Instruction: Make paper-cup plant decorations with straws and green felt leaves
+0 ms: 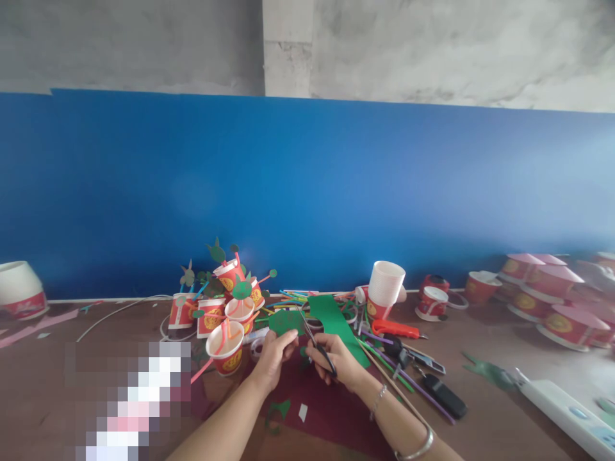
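My left hand (278,355) pinches a piece of green paper (284,321) by its lower right edge. In my right hand (336,358) is a pair of scissors (311,331), its blades pointing up and left beside the green paper. Whether the blades touch the paper I cannot tell. Behind my right hand lies a long green paper strip (331,314). Green paper scraps (281,408) and a white scrap (302,412) rest on a dark red sheet (317,410) under my hands.
Left of my hands stand several red paper cups (225,346) with straws and green paper shapes. A white cup stack (385,282), an orange-red utility knife (396,329), a black key fob (444,395) and a white power strip (562,410) lie rightward. Pink-topped cups (571,326) stand far right.
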The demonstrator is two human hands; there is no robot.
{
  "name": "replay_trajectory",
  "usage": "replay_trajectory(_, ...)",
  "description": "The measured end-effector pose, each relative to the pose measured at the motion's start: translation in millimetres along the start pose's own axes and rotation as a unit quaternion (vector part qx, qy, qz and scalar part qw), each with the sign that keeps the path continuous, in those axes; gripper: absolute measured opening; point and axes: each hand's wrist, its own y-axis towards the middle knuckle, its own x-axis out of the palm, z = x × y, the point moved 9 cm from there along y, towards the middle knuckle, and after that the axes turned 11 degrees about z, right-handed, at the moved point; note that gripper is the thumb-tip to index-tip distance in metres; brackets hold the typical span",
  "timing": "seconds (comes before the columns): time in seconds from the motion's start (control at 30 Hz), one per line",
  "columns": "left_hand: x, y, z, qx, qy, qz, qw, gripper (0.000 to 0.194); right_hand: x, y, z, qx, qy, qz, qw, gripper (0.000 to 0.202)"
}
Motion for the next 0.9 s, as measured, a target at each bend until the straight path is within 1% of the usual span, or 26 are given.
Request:
replay_trajectory(0.13, -1.2, 0.0, 0.3, -0.006, -0.002, 0.009, 1.0, 0.035, -0.1, 0.6, -0.3, -0.004, -0.001, -0.003, 1.0, 0.026)
replay_trajectory(0.33, -1.9, 1.5, -1.7, -0.017, -0.028, 0.013, 0.999, 0.027, -0.3, 0.0, -0.3, -0.009, -0.005, -0.003, 1.0, 0.029)
replay_trajectory(0.57, -2.6, 3.7, -0.4, -0.003, -0.038, 0.008, 0.999, 0.024, -0.1, -0.3, 0.7, -0.008, -0.005, -0.003, 1.0, 0.029)
replay_trajectory(0.7, 0.1, 2.0, 3.7, 0.001, -0.041, -0.005, 0.999, 0.025, -0.4, 0.2, 0.8, -0.007, -0.011, -0.002, 1.0, 0.03)
replay_trajectory(0.9, 2.1, 0.7, 9.4, 0.011, -0.038, -0.008, 0.999, 0.027, -0.8, 0.6, -1.2, -0.008, -0.017, 0.001, 1.0, 0.032)
